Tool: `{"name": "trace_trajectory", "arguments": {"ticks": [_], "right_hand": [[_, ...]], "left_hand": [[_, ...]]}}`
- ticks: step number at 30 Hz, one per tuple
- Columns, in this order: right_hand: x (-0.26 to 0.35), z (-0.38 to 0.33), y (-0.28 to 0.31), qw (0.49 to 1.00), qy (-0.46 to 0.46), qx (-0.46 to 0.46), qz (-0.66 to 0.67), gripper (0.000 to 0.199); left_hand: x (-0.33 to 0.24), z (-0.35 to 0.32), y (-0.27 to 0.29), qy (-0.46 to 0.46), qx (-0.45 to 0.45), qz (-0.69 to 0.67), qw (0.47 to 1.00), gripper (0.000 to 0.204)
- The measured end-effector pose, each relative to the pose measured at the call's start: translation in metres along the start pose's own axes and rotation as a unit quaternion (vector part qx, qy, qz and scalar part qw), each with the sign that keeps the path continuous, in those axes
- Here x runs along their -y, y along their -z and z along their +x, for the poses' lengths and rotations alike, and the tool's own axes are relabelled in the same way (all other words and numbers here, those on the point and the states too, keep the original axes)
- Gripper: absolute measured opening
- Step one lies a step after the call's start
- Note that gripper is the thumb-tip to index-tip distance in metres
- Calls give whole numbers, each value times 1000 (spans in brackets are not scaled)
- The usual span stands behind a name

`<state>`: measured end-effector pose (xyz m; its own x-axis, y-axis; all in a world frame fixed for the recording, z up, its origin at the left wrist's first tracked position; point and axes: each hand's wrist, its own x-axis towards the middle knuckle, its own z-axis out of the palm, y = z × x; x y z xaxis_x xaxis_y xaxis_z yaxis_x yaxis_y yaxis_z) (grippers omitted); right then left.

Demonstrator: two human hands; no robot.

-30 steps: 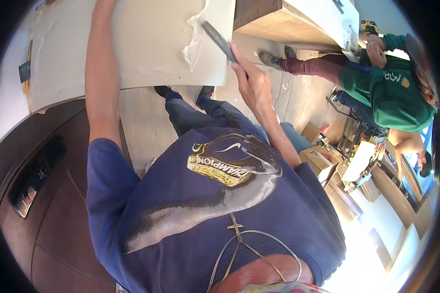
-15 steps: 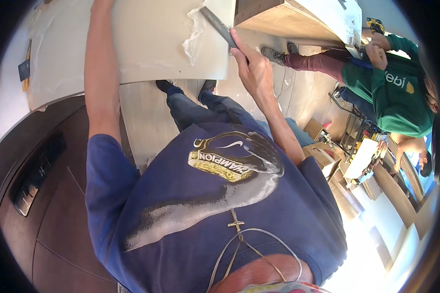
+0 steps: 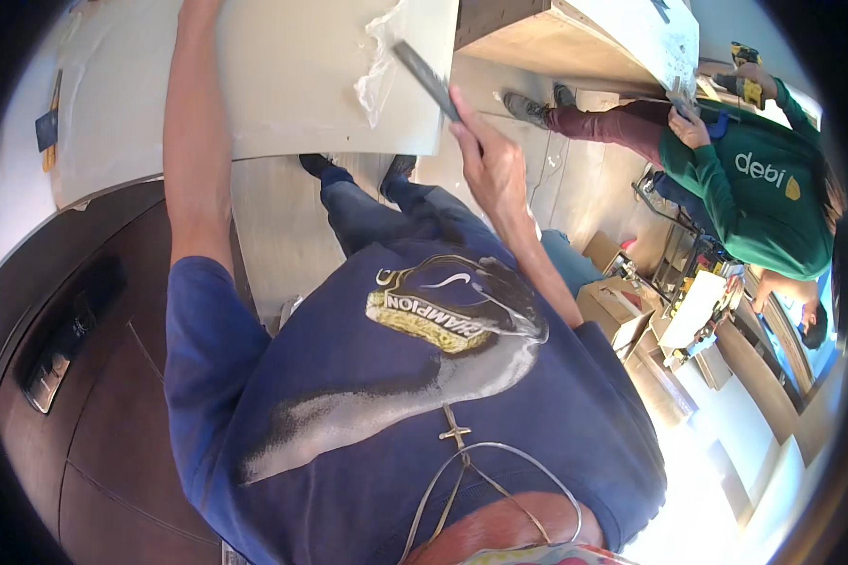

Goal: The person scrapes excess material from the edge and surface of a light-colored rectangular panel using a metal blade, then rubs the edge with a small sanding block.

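My right hand [image 3: 495, 160] is closed round one end of a dark grey, flat, file-like bar [image 3: 426, 77]. The bar's free end points up and left, over the pale panel [image 3: 292, 75] near its right edge. Beside it, a crumpled, see-through film [image 3: 375, 80] clings to the panel. My left forearm [image 3: 198, 141] reaches across the panel's left part. The fingers of that hand lie beyond the top edge of the picture, so their grip is hidden.
A brush-like tool [image 3: 47, 132] with a yellow handle lies at far left, above a dark car-like door panel [image 3: 113, 395]. At right, a co-worker in green [image 3: 763, 188] holds a yellow drill [image 3: 749, 85] by a wooden box [image 3: 546, 38]. Cardboard boxes [image 3: 617, 311] stand behind me.
My right hand and the bar have shifted slightly down and right, the bar's tip drawing back from the film's upper part. The co-worker's drill and hands have moved. My left arm stays put.
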<state>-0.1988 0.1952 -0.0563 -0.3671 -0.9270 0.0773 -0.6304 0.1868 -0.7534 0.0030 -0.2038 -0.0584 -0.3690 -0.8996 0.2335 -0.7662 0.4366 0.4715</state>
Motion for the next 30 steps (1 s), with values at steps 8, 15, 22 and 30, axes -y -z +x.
{"name": "trace_trajectory", "arguments": {"ticks": [8,15,22,30], "right_hand": [[4,12,14,995,-85,43,1,40],[13,-28,11,994,-91,60,22,43],[17,-14,1,996,-64,62,-20,43],[11,36,9,995,-81,46,-44,41]], "left_hand": [[6,-7,-8,20,-22,-15,999,46],[-7,-8,9,69,27,-19,997,47],[7,-7,-1,27,-22,-22,999,47],[16,2,-2,-16,-25,-27,999,46]]}}
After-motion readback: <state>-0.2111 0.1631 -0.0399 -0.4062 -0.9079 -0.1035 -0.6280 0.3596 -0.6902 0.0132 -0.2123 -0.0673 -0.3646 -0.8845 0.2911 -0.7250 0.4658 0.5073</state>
